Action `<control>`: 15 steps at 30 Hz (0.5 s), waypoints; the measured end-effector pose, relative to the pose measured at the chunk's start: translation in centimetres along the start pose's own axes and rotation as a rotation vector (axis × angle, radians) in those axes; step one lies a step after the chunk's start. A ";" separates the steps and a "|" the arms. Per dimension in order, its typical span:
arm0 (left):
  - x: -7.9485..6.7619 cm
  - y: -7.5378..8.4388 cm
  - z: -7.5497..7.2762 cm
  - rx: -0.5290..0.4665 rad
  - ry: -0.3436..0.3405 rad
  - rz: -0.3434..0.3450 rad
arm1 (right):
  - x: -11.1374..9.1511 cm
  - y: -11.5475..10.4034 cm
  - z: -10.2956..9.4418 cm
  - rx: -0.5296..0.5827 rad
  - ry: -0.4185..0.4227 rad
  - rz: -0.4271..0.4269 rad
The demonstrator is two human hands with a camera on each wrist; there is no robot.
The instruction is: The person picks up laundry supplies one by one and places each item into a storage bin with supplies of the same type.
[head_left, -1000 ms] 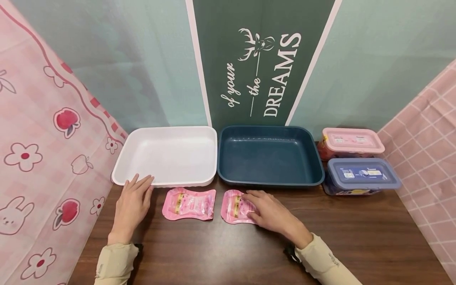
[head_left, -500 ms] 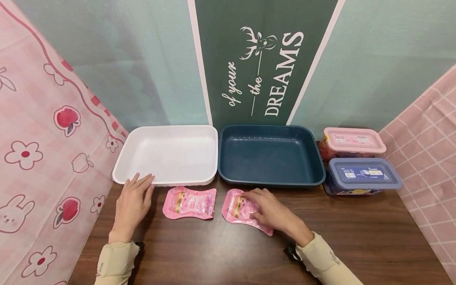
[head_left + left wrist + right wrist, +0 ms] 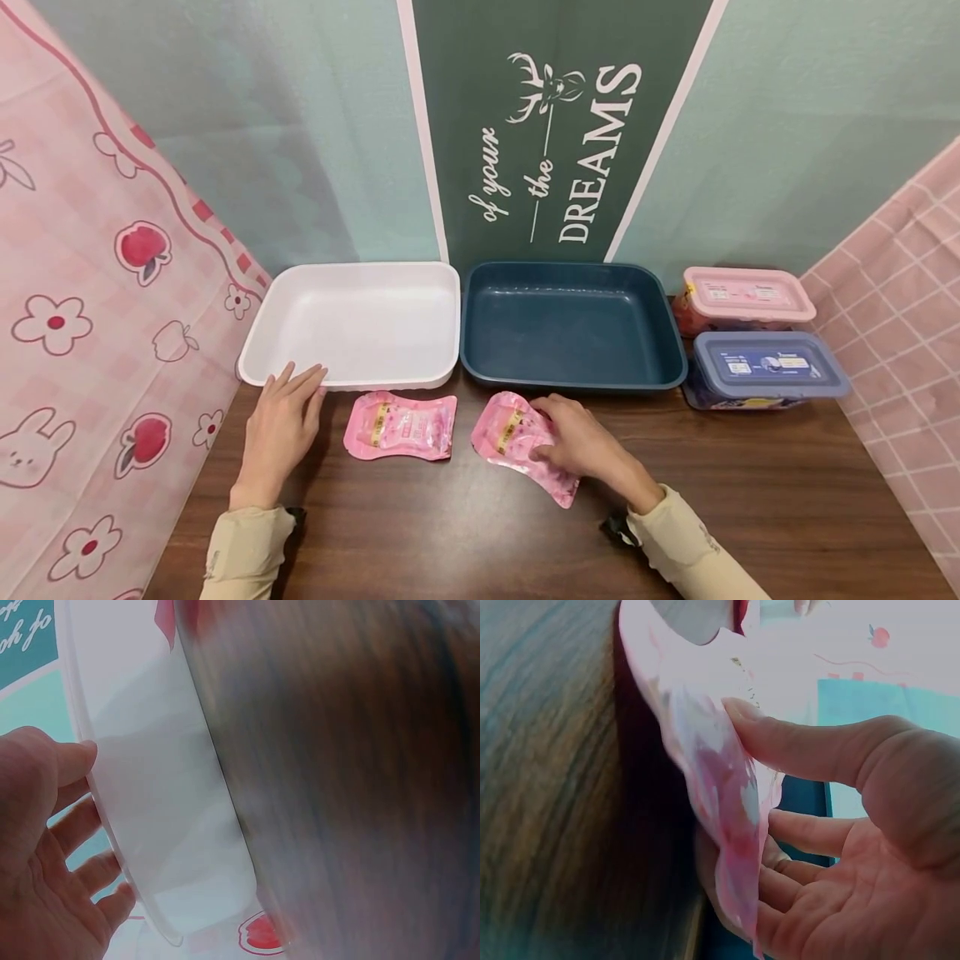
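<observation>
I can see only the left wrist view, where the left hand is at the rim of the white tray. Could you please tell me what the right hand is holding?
Observer: The right hand holds a pink pouch.
Operator: And which thing stands directly to the right of the white tray?
Observer: A dark blue tray.
Operator: Is something placed farther to the right?
Observer: Yes, a pink-lidded box stands behind a blue-lidded box.

Brown wood-grain table (image 3: pixel 450 529), green lettered backdrop (image 3: pixel 465 108), pink fruit-print cloth (image 3: pixel 97 283)
</observation>
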State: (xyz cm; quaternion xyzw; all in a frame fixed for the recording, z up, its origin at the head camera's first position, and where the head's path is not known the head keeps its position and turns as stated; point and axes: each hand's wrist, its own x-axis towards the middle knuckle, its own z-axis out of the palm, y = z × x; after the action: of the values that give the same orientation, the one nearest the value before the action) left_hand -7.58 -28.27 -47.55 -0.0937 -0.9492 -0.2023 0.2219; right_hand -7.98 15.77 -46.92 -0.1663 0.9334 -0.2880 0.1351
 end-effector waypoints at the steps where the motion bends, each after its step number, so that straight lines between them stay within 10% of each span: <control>1: 0.0 0.0 0.0 0.001 -0.002 -0.001 | 0.0 0.1 0.0 0.018 -0.005 0.002; 15: 0.0 -0.1 -0.1 0.002 -0.013 -0.014 | -0.1 0.8 -0.5 0.204 -0.086 -0.029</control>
State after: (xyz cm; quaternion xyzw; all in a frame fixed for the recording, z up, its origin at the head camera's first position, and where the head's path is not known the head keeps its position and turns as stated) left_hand -7.58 -28.41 -47.53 -0.0882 -0.9516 -0.2022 0.2142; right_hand -8.31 16.69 -46.97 -0.1774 0.8901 -0.3760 0.1870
